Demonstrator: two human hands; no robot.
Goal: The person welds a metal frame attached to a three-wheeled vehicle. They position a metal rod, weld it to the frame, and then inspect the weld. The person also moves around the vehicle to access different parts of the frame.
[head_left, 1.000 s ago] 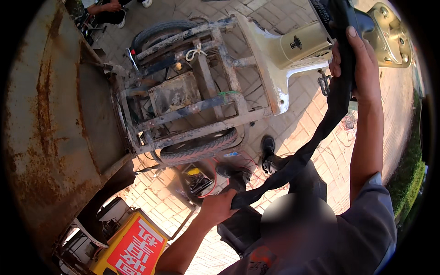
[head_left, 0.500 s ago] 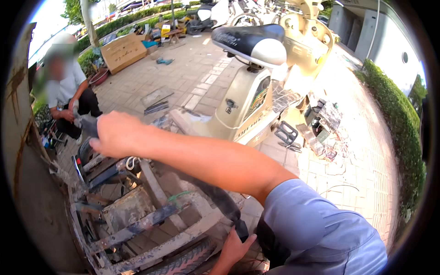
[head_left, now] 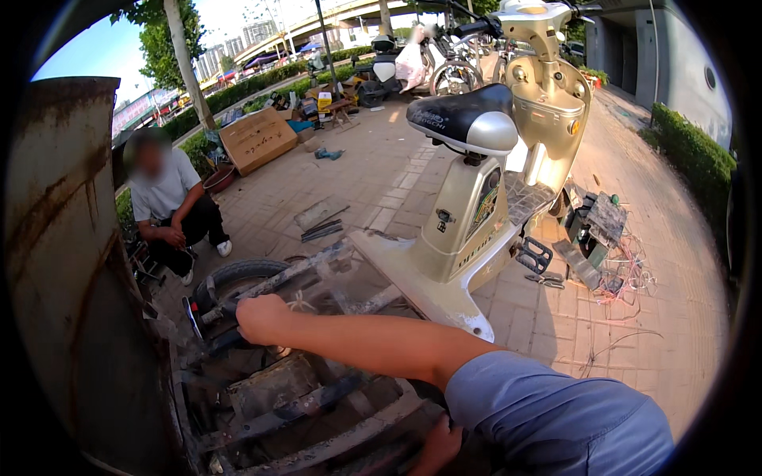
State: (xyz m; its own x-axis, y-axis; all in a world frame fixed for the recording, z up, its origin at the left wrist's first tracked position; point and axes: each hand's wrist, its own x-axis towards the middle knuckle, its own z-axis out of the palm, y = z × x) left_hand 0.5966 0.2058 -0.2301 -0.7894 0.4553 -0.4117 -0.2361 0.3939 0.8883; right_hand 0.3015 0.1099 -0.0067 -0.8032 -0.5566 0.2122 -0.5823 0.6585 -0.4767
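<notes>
My right arm reaches across to the left, its hand (head_left: 264, 319) closed in a fist over a rusty metal vehicle frame (head_left: 333, 412). A short end of a dark rubber-like strip (head_left: 229, 309) sticks out past this fist; the arm hides most of its length. Low in the middle, my left hand (head_left: 441, 441) is curled beneath my right sleeve, apparently round the strip's other end, with its fingers blurred and partly hidden. A black tyre (head_left: 230, 274) lies beyond the right fist. A gold scooter body (head_left: 468, 214) with a black-and-silver seat (head_left: 468, 119) adjoins the frame.
A rusty metal panel (head_left: 59, 262) rises along the left side. Beyond it a person (head_left: 171, 194) squats. Pliers (head_left: 546, 280), a pedal (head_left: 534, 255) and parts with loose wires (head_left: 627, 270) lie right of the scooter. Cardboard (head_left: 258, 141) leans farther back.
The view has swung up and left, so the scene sits lower and farther right. My right fist is now lower against the frame, and less of the strip shows.
</notes>
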